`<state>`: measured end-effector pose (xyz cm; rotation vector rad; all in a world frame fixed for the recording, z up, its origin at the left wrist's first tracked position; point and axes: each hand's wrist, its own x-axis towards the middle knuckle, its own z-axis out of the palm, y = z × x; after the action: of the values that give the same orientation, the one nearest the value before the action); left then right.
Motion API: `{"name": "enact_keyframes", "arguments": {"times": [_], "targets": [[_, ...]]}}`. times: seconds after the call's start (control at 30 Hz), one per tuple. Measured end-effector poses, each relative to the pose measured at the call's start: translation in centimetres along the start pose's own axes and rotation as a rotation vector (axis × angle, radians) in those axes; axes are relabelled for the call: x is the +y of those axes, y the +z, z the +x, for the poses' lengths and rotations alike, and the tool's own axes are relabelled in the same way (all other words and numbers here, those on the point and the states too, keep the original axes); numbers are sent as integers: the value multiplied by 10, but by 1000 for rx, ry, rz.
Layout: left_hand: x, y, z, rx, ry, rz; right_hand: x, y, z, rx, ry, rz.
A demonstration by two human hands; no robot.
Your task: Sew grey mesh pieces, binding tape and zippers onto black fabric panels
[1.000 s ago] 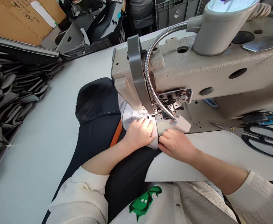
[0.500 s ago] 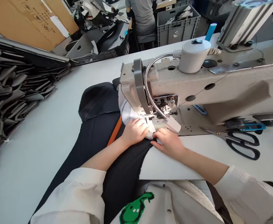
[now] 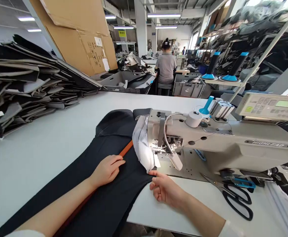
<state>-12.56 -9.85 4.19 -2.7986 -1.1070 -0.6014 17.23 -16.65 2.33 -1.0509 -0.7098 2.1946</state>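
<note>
A dark fabric piece [image 3: 104,184] lies over the table and runs under the sewing machine's head. My left hand [image 3: 108,169] rests on it, fingers closed around an orange strip [image 3: 126,148]. Along its upper right part sits a white fabric panel [image 3: 141,146] with dark stitch lines, reaching the lit needle area [image 3: 158,149]. With the index finger stretched out, my right hand [image 3: 167,189] touches the panel's lower corner; its other fingers are curled with nothing seen in them. The machine's head hides part of the fabric.
Black-handled scissors [image 3: 235,197] lie on the right beside the sewing machine [image 3: 223,144]. Stacked dark pieces [image 3: 30,82] line the left edge. Behind the white table [image 3: 94,105] are grey crates [image 3: 188,87] and a seated person [image 3: 165,67].
The view has tilted up. My left hand has moved left, from the white panel onto the orange strip. My right hand has drawn back slightly, its index finger at the panel's corner.
</note>
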Motion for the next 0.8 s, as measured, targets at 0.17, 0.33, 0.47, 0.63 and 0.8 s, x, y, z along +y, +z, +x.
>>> {"name": "enact_keyframes", "arguments": {"times": [0.17, 0.33, 0.47, 0.63, 0.8], "targets": [[-43, 9, 47, -265, 171, 21, -14, 20, 13, -20, 170, 609], [-66, 16, 77, -233, 5, 29, -9, 47, 29, 17, 95, 718], [-65, 16, 80, -127, -224, 52, -2, 49, 27, 13, 39, 816], [-62, 19, 70, -7, -416, 120, 1, 41, 29, 67, 86, 914], [-92, 21, 76, -43, -287, 12, 4, 39, 41, 29, 145, 911]]}}
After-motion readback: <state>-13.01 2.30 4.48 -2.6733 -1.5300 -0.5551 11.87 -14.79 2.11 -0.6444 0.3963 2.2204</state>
